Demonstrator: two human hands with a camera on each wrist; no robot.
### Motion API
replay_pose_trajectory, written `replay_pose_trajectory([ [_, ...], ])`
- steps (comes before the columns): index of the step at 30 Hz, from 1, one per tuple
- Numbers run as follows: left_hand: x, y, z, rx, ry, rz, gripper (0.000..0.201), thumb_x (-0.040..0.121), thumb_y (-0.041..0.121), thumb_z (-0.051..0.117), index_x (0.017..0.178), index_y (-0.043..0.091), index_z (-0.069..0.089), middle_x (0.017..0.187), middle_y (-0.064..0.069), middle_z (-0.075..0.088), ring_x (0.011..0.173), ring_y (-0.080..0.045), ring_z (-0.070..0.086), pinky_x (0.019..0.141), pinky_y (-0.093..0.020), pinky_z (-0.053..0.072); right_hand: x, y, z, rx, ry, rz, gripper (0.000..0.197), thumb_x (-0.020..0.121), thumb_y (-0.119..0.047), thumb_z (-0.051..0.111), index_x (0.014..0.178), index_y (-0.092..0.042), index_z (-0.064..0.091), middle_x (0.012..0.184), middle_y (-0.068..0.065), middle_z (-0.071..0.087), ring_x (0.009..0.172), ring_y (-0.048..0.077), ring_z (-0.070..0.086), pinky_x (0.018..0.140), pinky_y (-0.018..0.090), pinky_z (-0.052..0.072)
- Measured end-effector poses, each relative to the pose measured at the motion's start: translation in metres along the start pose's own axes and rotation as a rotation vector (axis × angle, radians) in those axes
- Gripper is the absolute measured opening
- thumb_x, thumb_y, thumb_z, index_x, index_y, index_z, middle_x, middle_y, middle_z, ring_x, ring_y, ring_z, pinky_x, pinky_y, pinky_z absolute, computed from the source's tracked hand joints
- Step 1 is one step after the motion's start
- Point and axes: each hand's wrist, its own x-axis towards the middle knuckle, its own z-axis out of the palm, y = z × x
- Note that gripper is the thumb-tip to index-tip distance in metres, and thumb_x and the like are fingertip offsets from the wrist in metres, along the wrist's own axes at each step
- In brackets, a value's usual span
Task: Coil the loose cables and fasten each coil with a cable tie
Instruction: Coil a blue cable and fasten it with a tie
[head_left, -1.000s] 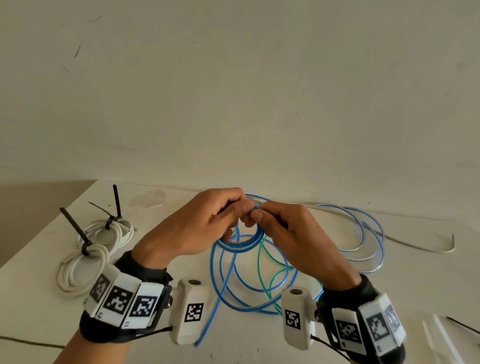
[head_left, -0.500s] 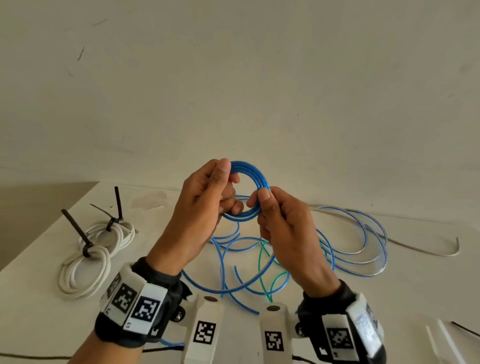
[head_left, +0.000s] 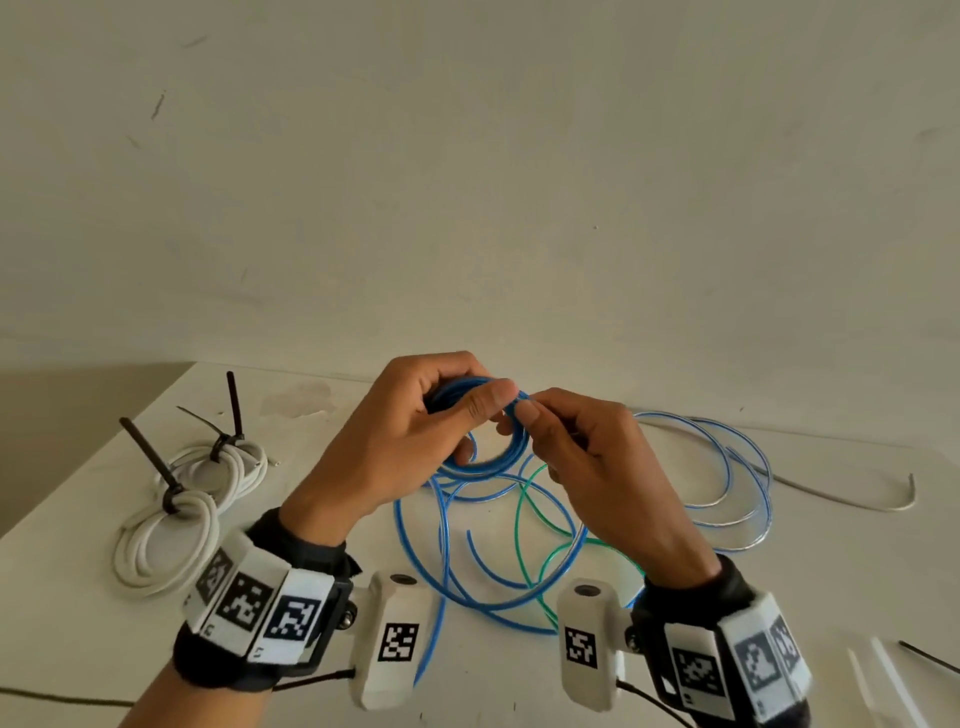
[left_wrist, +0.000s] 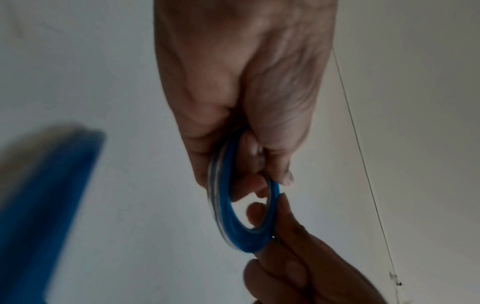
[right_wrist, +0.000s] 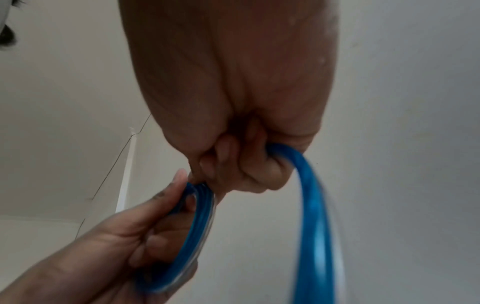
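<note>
Since half a second ago we have lowered the blue cable coil (head_left: 485, 457) toward the table (head_left: 78, 597); our left hand (head_left: 415, 431) clasps its bundled turns, our right hand (head_left: 587, 457) pinches a strand; left wrist: coil (left_wrist: 233, 209) looks light, springy, slick; right wrist: loose tail (right_wrist: 311, 216) trails; we judge grip best at the crossing.

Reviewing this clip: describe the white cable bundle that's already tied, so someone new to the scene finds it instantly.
Start at the white table and go to its left side, left of the left hand. There lies the white cable bundle, coiled into loops. Unlike the loose blue cable and green cable at the centre, it is cinched by two black cable ties with tails sticking up.
</note>
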Motion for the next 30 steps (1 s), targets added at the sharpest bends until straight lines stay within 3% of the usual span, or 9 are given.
replay_pose_trajectory([
  [3,-0.001,0.002,-0.004,-0.066,-0.063,-0.009,0.025,0.094,0.039,0.064,0.093,0.017,0.074,0.078,-0.019,0.063,0.060,-0.022,0.056,0.072,-0.034,0.057,0.002,-0.003,0.001,-0.007,0.046,-0.022,0.031,0.099,-0.041,0.050,0.084,-0.024,0.071,0.059,-0.011,0.046,0.055,0.010,0.036,0.054,0.039,0.037],
  [6,-0.002,0.002,-0.009,-0.063,-0.044,-0.030,0.028,0.090,0.031,0.066,0.110,0.012,0.071,0.090,-0.006,0.076,0.086,-0.023,0.074,0.087,-0.040,0.060,0.002,-0.001,-0.004,0.000,0.133,-0.028,0.033,0.099,-0.042,0.050,0.082,-0.021,0.069,0.057,-0.010,0.042,0.053,0.011,0.034,0.052,0.033,0.032],
  [12,-0.001,0.003,-0.010,-0.176,0.119,-0.097,0.030,0.077,0.020,0.074,0.104,0.006,0.076,0.087,-0.015,0.078,0.081,-0.029,0.077,0.074,-0.036,0.063,0.001,0.003,-0.008,0.032,0.188,0.006,0.037,0.098,-0.045,0.048,0.085,-0.019,0.071,0.057,-0.001,0.036,0.052,0.014,0.028,0.051,0.032,0.026],
  [15,-0.002,0.006,-0.012,-0.227,0.093,-0.135,0.024,0.078,0.017,0.073,0.099,0.006,0.076,0.086,-0.017,0.077,0.079,-0.028,0.077,0.068,-0.032,0.062,0.002,0.003,-0.009,0.056,0.141,0.040,0.037,0.099,-0.045,0.048,0.091,-0.021,0.075,0.053,-0.008,0.036,0.050,0.010,0.028,0.050,0.025,0.027],
  [18,-0.004,0.008,-0.015,-0.236,0.070,-0.163,0.021,0.076,0.016,0.074,0.095,0.006,0.077,0.086,-0.018,0.077,0.079,-0.025,0.077,0.067,-0.028,0.061,0.002,0.001,-0.011,0.090,0.114,0.105,0.038,0.098,-0.042,0.047,0.091,-0.018,0.076,0.051,-0.021,0.050,0.048,0.004,0.039,0.051,0.012,0.033],
  [20,-0.004,0.009,-0.017,-0.233,0.075,-0.161,0.022,0.076,0.015,0.074,0.095,0.005,0.076,0.085,-0.018,0.077,0.078,-0.024,0.077,0.065,-0.026,0.060,0.001,0.001,-0.009,0.127,0.122,0.112,0.038,0.098,-0.042,0.048,0.090,-0.016,0.075,0.051,-0.025,0.052,0.047,0.004,0.041,0.051,0.010,0.035],
  [24,-0.003,0.007,-0.017,-0.243,0.108,-0.140,0.022,0.076,0.019,0.074,0.094,0.008,0.077,0.085,-0.017,0.077,0.080,-0.027,0.077,0.066,-0.028,0.061,0.002,0.001,-0.001,0.200,0.169,0.090,0.034,0.097,-0.046,0.052,0.095,-0.023,0.078,0.057,-0.005,0.049,0.054,0.019,0.037,0.051,0.031,0.033],
  [28,-0.001,0.008,-0.014,-0.294,0.161,-0.123,0.018,0.076,0.022,0.074,0.090,0.011,0.078,0.083,-0.017,0.076,0.079,-0.027,0.076,0.064,-0.028,0.060,0.004,-0.002,0.010,0.368,0.324,0.050,0.028,0.097,-0.036,0.055,0.113,-0.017,0.068,0.066,0.002,0.068,0.047,0.015,0.042,0.047,0.023,0.036],
  [30,-0.001,0.008,-0.011,-0.309,0.167,-0.111,0.019,0.077,0.022,0.074,0.091,0.011,0.078,0.084,-0.017,0.076,0.078,-0.027,0.076,0.064,-0.028,0.059,0.004,-0.003,0.018,0.445,0.478,0.007,0.022,0.097,-0.030,0.059,0.110,-0.013,0.060,0.070,0.010,0.072,0.043,0.016,0.042,0.045,0.024,0.037],
])
